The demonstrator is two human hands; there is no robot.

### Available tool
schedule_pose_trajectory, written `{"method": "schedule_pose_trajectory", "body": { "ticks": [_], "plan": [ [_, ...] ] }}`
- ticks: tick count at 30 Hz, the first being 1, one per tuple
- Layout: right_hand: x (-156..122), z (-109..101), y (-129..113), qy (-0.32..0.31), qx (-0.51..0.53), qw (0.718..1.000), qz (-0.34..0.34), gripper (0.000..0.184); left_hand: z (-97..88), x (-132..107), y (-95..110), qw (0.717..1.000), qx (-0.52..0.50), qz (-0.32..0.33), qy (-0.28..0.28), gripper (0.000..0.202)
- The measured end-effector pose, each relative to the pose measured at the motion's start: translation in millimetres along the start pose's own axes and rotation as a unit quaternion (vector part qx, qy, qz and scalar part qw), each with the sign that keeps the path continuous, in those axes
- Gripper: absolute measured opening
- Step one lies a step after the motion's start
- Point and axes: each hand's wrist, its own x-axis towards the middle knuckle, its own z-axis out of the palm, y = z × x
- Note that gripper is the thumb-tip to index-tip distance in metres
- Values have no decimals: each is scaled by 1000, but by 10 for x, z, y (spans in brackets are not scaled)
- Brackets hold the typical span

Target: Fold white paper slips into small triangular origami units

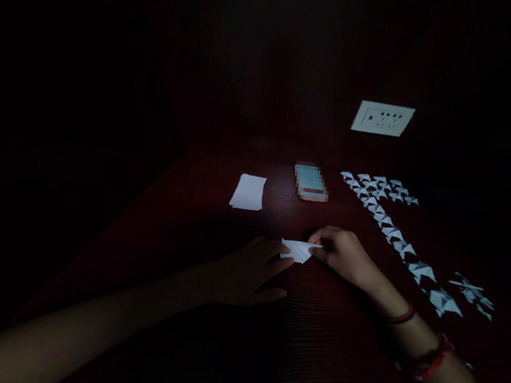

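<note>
A small folded piece of white paper (298, 252), pointed toward me at its lower edge, is between my two hands over the dark red table. My right hand (344, 253) pinches its right corner between thumb and fingers. On the opposite side my left hand (249, 273) reaches in from the left, fingers stretched and partly spread, its fingertips touching the paper's left end. Shadow covers much of my left hand. Farther back lies a stack of white paper sheets (248, 192).
A phone-like flat object (310, 182), blurred out, lies behind my hands. Several folded white paper shapes (391, 231) run in rows down the right side. Paper scraps (472, 292) lie beyond them. A wall socket (382, 119) is at the back right.
</note>
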Motion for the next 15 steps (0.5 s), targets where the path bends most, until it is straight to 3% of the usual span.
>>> {"method": "schedule_pose_trajectory", "body": {
  "ticks": [4, 8, 11, 15],
  "plan": [
    [-14, 77, -45, 41, 76, 996, -9, 24, 8, 7, -15, 1000, 2, 15, 18, 49],
    [-25, 39, -31, -48, 166, 983, -65, 31, 17, 18, -29, 999, -1, 18, 28, 46],
    [-25, -52, -7, -80, 151, 978, -123, 28, 22, 24, -37, 999, -1, 24, 30, 44],
    [-29, -138, 46, -117, 143, 972, -147, 26, 7, 30, -43, 999, -13, 21, 24, 40]
  ]
}}
